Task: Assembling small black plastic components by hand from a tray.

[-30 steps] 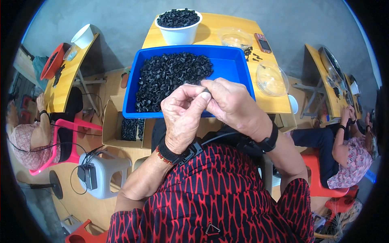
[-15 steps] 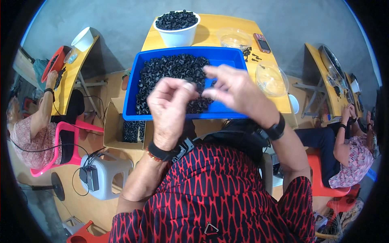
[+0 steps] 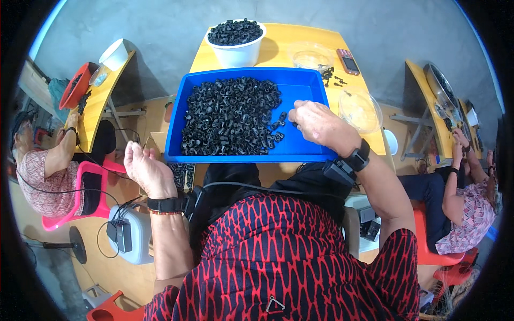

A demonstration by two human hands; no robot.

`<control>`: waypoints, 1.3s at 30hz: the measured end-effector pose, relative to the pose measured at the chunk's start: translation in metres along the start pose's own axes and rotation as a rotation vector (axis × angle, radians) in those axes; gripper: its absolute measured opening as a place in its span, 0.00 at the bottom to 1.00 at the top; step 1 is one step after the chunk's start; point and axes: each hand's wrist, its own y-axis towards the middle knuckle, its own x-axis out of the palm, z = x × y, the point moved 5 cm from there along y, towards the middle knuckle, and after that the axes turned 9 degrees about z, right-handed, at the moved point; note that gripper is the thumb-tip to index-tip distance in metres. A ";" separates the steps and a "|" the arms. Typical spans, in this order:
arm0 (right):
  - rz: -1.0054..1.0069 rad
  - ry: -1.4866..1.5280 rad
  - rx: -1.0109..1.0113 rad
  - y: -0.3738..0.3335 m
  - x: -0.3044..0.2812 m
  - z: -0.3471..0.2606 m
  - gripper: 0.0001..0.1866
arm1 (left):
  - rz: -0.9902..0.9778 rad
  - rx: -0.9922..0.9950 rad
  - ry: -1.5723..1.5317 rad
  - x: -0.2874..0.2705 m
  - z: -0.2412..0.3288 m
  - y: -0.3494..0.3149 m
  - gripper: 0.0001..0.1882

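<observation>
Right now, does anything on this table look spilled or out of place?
Only slightly. A few small black parts lie loose on the yellow table beside the clear bowl, outside the blue tray holding the main heap. The right hand reaches into the tray; the left hand hangs off its left edge.

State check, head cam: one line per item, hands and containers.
left hand: off the tray's left edge, over a box, fingers curled, contents not visible
right hand: in the blue tray, fingertips at the black rings
blue tray: partly filled with black rings
white bucket: heaped full
clear bowl: looks empty
</observation>
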 end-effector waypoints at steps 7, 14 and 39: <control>0.148 0.533 0.133 0.000 -0.015 -0.003 0.08 | 0.188 0.114 0.242 -0.010 -0.011 0.006 0.26; 0.316 1.032 0.374 -0.022 -0.026 -0.022 0.10 | -0.392 0.223 0.085 0.055 0.027 -0.073 0.16; 0.468 0.472 0.432 -0.060 -0.088 0.066 0.08 | -0.991 -0.127 0.175 0.115 -0.026 -0.179 0.07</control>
